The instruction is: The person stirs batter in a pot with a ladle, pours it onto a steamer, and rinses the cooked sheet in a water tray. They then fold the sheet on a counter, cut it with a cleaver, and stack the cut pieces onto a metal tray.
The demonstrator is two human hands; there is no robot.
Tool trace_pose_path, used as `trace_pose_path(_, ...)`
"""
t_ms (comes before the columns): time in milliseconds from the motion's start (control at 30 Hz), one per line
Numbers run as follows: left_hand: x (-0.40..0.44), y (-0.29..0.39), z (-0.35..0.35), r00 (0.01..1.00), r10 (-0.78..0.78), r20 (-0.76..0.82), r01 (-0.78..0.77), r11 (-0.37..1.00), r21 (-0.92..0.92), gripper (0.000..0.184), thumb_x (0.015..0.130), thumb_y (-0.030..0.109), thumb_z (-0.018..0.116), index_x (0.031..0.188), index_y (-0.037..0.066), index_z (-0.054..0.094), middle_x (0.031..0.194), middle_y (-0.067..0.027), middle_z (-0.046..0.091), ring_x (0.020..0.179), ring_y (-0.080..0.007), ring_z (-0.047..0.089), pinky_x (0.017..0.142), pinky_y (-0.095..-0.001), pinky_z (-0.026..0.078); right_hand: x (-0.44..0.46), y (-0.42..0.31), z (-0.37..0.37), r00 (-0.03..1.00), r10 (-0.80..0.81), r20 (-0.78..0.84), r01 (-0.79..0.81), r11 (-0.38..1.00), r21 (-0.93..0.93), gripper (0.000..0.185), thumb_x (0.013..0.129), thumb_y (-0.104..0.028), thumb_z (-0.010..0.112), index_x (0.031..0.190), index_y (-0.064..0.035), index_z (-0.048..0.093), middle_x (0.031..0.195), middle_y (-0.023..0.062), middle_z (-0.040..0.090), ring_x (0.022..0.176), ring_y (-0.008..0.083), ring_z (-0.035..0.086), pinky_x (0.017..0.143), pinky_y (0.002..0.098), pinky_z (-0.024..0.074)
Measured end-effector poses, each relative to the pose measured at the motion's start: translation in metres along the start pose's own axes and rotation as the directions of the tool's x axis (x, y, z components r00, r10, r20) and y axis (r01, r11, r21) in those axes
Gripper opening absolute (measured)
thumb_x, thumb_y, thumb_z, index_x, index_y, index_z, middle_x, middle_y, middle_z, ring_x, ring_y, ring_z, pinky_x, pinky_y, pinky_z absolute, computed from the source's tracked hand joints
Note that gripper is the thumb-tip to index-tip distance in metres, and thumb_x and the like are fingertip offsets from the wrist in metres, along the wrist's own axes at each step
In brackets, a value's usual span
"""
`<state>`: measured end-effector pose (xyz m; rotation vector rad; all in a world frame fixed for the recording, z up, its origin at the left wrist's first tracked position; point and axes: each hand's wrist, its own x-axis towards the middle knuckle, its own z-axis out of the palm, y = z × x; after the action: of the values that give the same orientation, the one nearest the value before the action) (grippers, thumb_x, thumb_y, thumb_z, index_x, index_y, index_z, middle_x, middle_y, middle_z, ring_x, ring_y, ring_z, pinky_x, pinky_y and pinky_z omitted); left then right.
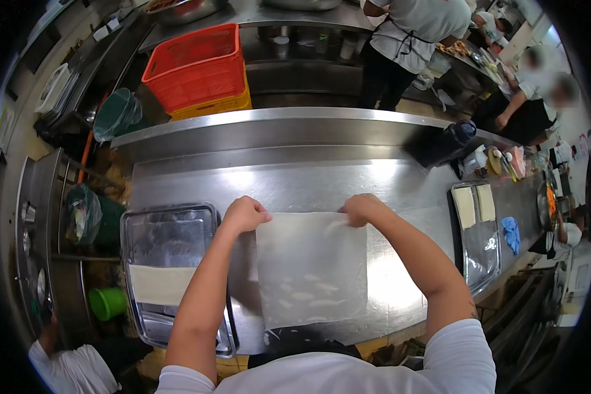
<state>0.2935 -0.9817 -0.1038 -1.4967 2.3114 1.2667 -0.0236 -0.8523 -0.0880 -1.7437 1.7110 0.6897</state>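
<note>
A thin, whitish, partly see-through sheet [312, 269] hangs or lies over the steel worktop in front of me. Whether it is rolled dough or a film, I cannot tell. My left hand [246, 214] pinches its far left corner, fingers closed. At the far right corner, my right hand [361, 210] is closed on the same sheet. Paler streaks show across its lower half. Left of the sheet, partly behind my left forearm, a clear tray [171, 226] holds a flat, pale rectangular piece [161, 284].
At the right, another tray [482, 259] holds two pale strips [465, 207], beside a blue cloth [511, 235]. A dark cylindrical object [446, 144] leans by the worktop's raised back edge [276, 121]. Red crate [194, 69] stands beyond. Several people in white shirts are around.
</note>
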Motion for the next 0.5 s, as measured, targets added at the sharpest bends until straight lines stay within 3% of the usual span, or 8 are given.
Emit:
trace_pose_path(67, 0.007, -0.006, 0.007, 1.0, -0.013, 0.012, 0.013, 0.999, 0.031, 0.025, 0.079, 0.03, 0.084, 0.091, 0.007, 0.081, 0.09, -0.0137, 0.078, 0.086, -0.0278, 0.074, 0.081, -0.0389, 0.057, -0.012, 0.01, 0.012, 0.992, 0.077, -0.1, -0.075, 0.997, 0.018, 0.024, 0.084, -0.014, 0.067, 0.106, -0.0107, 0.078, 0.117, 0.0149, 0.073, 0.109, 0.0332, 0.069, 0.088, 0.0466, 0.0573)
trace_pose_path(167, 0.015, -0.013, 0.017, 1.0, -0.009, 0.002, 0.009, 1.0, 0.029, 0.025, 0.08, 0.03, 0.084, 0.092, 0.008, 0.081, 0.09, -0.0135, 0.078, 0.086, -0.0278, 0.074, 0.081, -0.0392, 0.057, -0.008, 0.03, 0.045, 0.931, -0.038, -0.363, 0.047, 0.999, 0.017, 0.021, 0.087, -0.013, 0.062, 0.1, -0.0107, 0.077, 0.108, 0.017, 0.074, 0.102, 0.0358, 0.07, 0.086, 0.0483, 0.057)
trace_pose_path(267, 0.007, -0.01, 0.02, 0.999, 0.002, -0.035, -0.001, 1.0, 0.006, 0.027, 0.08, 0.031, 0.084, 0.093, 0.008, 0.081, 0.091, -0.0135, 0.078, 0.085, -0.0277, 0.074, 0.081, -0.0391, 0.057, -0.019, 0.026, 0.05, 0.937, 0.099, -0.335, -0.034, 0.98, 0.194, 0.019, 0.086, -0.011, 0.06, 0.096, -0.0085, 0.076, 0.099, 0.0206, 0.074, 0.095, 0.0392, 0.07, 0.086, 0.0492, 0.0566)
trace_pose_path(500, -0.036, -0.008, 0.02, 0.971, 0.145, -0.188, -0.152, 0.988, -0.025, 0.026, 0.083, 0.029, 0.085, 0.092, 0.005, 0.08, 0.08, -0.0127, 0.075, 0.072, -0.0223, 0.069, 0.07, -0.0364, 0.054, -0.068, 0.015, 0.06, 0.828, 0.207, -0.52, -0.011, 0.935, 0.355, 0.014, 0.084, -0.011, 0.062, 0.086, -0.007, 0.076, 0.088, 0.0201, 0.073, 0.088, 0.0408, 0.07, 0.08, 0.0508, 0.0557)
